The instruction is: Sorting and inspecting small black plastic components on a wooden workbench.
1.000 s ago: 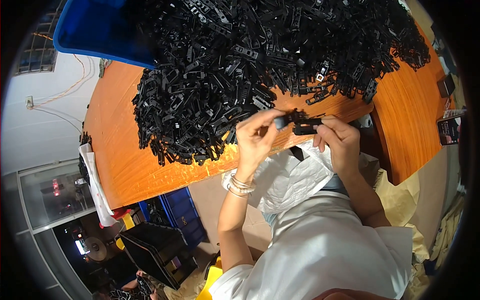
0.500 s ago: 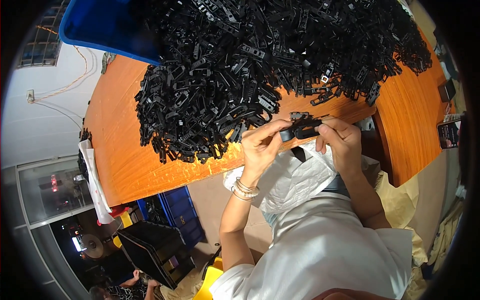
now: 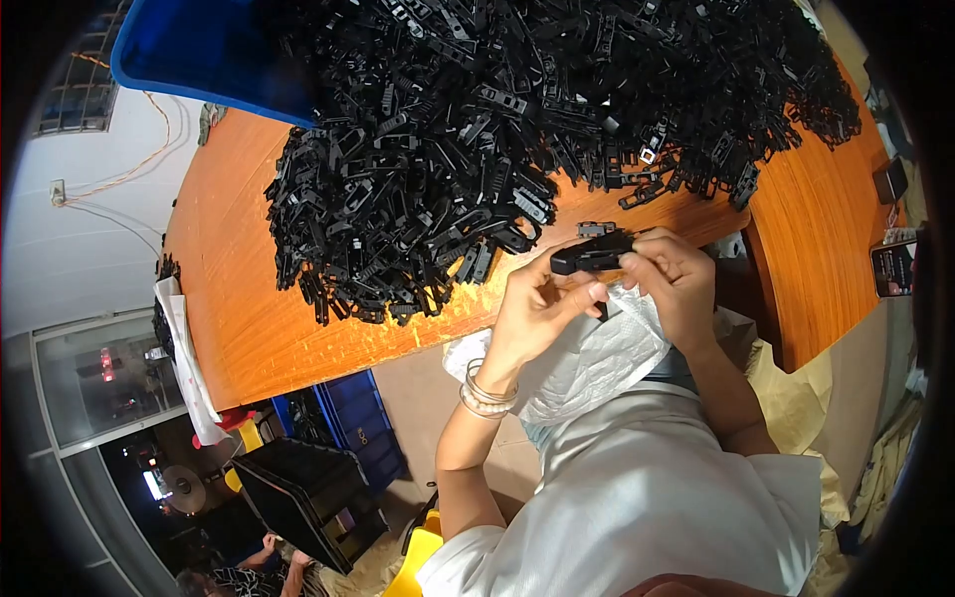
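An elongated black plastic part (image 3: 587,259) is held between my two hands near the table's front edge. My left hand (image 3: 542,313) supports its left end, with the thumb in front just below it and the fingers largely hidden behind. At the other end, my right hand (image 3: 678,284) grips it between thumb and fingers. Just beyond it, another small black plastic part (image 3: 597,229) lies on the orange wood-grain table (image 3: 298,348). Past that spreads a large heap of similar black plastic parts (image 3: 418,189).
A blue bin (image 3: 199,90) stands at the far left beside the heap. White sheeting (image 3: 587,368) covers my lap. A phone (image 3: 893,269) is at the right edge. Blue crates (image 3: 363,428) and a black crate (image 3: 298,488) stand below left, near another person's hands (image 3: 284,552).
The black part has turned in my hands and now shows a different face. My left hand has shifted slightly lower, its thumb now pointing right below the part.
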